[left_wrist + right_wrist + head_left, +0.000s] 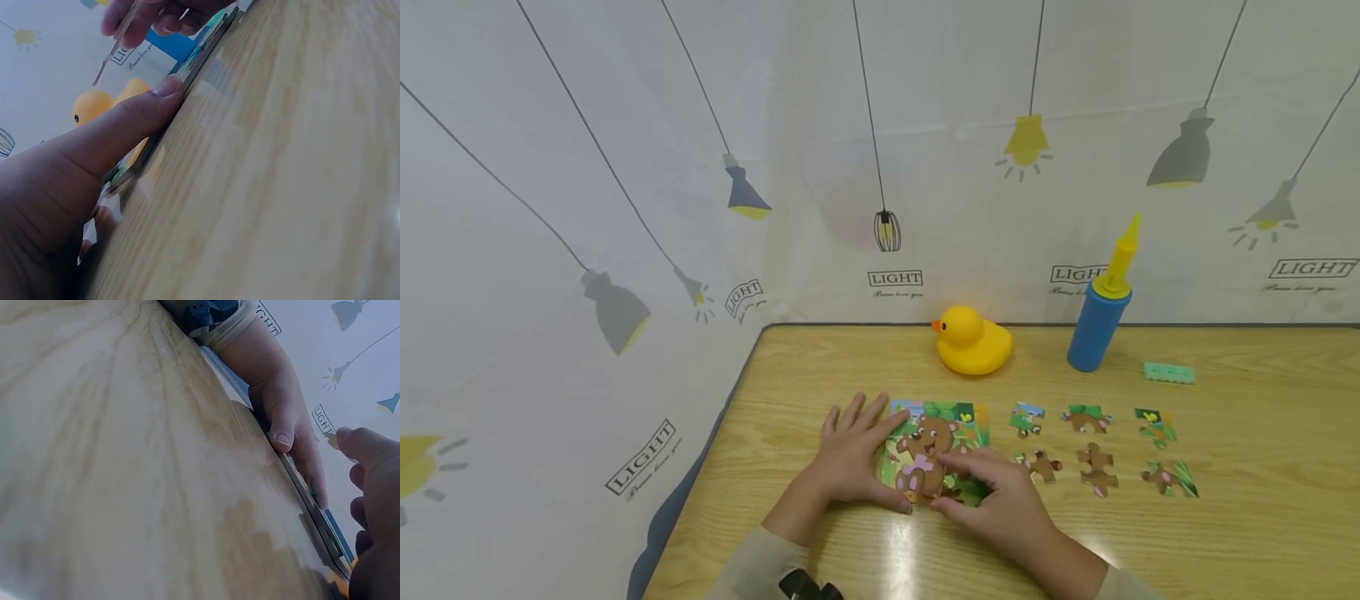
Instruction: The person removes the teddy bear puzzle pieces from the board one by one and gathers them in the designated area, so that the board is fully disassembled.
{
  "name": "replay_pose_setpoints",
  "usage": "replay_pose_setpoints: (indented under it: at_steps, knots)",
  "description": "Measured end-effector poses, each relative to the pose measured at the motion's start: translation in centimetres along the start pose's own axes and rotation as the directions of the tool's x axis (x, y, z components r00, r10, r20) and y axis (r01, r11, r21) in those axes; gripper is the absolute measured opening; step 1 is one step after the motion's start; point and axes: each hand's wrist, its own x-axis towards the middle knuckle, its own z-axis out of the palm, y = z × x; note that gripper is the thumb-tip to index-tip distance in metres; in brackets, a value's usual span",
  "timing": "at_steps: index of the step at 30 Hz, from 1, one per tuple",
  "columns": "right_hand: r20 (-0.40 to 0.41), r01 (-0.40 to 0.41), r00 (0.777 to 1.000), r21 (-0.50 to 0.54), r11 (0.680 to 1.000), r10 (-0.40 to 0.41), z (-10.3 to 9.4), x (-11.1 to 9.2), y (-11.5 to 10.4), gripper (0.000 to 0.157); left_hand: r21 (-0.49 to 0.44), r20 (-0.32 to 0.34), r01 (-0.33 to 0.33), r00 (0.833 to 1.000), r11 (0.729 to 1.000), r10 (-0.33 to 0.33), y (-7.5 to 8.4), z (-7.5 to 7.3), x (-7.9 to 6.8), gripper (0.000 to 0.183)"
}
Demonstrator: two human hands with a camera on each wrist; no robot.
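A puzzle board (pixel 981 421) printed with a brown bear in a green scene lies flat on the wooden table. My left hand (pixel 853 458) rests over its left side with fingers spread. In the left wrist view, the thumb (pixel 134 119) presses along the board's near edge. Above the board's lower right part, my right hand (pixel 1000 500) pinches a thin puzzle piece (pixel 115 53) between thumb and fingers. The left wrist view shows that piece edge-on, raised off the board. Its printed face is mostly hidden by the hand.
Several loose puzzle pieces lie in two rows right of the board, among them a bear-face piece (pixel 1086 419) and a green-edged corner (pixel 1183 477). Behind stand a yellow rubber duck (pixel 976 346), a blue hand pump (pixel 1097 329) and a mint-green block (pixel 1168 373). A printed curtain (pixel 820 275) borders the table.
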Motion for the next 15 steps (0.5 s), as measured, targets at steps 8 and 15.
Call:
replay_pose_setpoints:
  at_steps: [8, 15]
  knots:
    - [-0.045, 0.045, 0.998, -0.038, 0.998, -0.047, -1.0, -1.0, 0.0, 0.059, 0.0, 0.001, 0.005, 1.0, 1.0, -0.005, -0.2, 0.2, 0.1, 0.133]
    - [-0.039, 0.049, 0.998, -0.041, 0.998, -0.051, -2.1, -1.8, 0.1, 0.063, 0.004, 0.008, 0.009, 1.0, 1.0, -0.009, -0.3, 0.3, 0.1, 0.134]
